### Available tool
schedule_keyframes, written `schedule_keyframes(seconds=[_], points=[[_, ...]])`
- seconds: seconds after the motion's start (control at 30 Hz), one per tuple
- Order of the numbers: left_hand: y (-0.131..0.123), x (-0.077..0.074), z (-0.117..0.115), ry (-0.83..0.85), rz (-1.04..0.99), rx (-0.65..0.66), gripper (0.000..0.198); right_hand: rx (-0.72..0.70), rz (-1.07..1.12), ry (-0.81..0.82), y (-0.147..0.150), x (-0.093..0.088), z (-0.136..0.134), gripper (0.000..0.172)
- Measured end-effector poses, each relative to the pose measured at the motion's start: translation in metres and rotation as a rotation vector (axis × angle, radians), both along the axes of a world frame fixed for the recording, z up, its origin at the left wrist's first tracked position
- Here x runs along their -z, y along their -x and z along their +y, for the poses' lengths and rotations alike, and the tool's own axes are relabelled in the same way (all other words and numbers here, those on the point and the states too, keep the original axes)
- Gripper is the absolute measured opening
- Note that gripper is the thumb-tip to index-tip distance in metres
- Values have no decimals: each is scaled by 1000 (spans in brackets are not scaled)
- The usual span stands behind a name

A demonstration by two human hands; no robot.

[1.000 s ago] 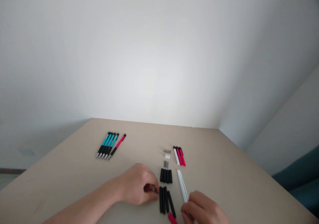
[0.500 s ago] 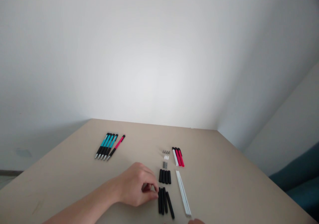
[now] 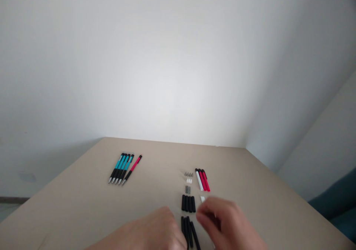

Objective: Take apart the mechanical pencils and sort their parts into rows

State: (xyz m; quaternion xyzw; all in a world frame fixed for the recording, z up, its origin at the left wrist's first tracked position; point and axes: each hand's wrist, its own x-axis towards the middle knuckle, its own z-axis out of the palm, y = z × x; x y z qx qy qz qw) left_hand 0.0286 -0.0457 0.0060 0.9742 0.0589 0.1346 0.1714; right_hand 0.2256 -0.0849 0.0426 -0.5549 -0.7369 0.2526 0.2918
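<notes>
My left hand point(image 3: 164, 229) is at the bottom edge, knuckles up and fingers curled down; whatever is in them is hidden. Just right of it, several slim black tubes point(image 3: 190, 233) lie side by side, partly covered by that hand, the rightmost slanting. My right hand point(image 3: 226, 222) hovers over the white refills point(image 3: 203, 198), of which only the top ends show. Its thumb and forefinger are drawn together in a blurred pinch, and I cannot make out anything between them. Above the tubes is a row of short black grips point(image 3: 188, 203).
Farther back on the beige table point(image 3: 161, 176) are small springs point(image 3: 188, 189), white bits point(image 3: 189, 180), metal tips point(image 3: 188, 174) and white and pink pen barrels point(image 3: 203, 180). Finished-looking teal pens point(image 3: 121, 168) and one pink pen point(image 3: 132, 169) lie at the left. A wall point(image 3: 172, 65) stands behind.
My left hand has moved down toward the bottom edge. My right hand has come up from the bottom edge over the white refills. The whole view has shifted slightly.
</notes>
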Motion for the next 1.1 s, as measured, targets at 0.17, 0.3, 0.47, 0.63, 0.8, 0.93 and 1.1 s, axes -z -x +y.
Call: schedule_keyframes(seconds=[0.17, 0.3, 0.47, 0.63, 0.8, 0.93, 1.1], points=[[1, -13, 2, 256, -63, 8, 39, 29, 940, 372, -7, -8, 88, 18], [8, -10, 12, 710, -239, -300, 11, 81, 1445, 553, -16, 11, 109, 20], [12, -1, 33, 1016, -492, -614, 26, 147, 1654, 636, -28, 18, 102, 15], [14, 2, 50, 1052, -621, -802, 33, 167, 1641, 564, -32, 21, 106, 17], [20, 3, 58, 1070, -675, -851, 36, 117, 1601, 518, -32, 26, 108, 17], [21, 2, 60, 1107, -669, -860, 38, 126, 1573, 546, -32, 25, 107, 17], [18, -1, 59, 1154, -673, -878, 36, 147, 1533, 532, -31, 20, 105, 24]])
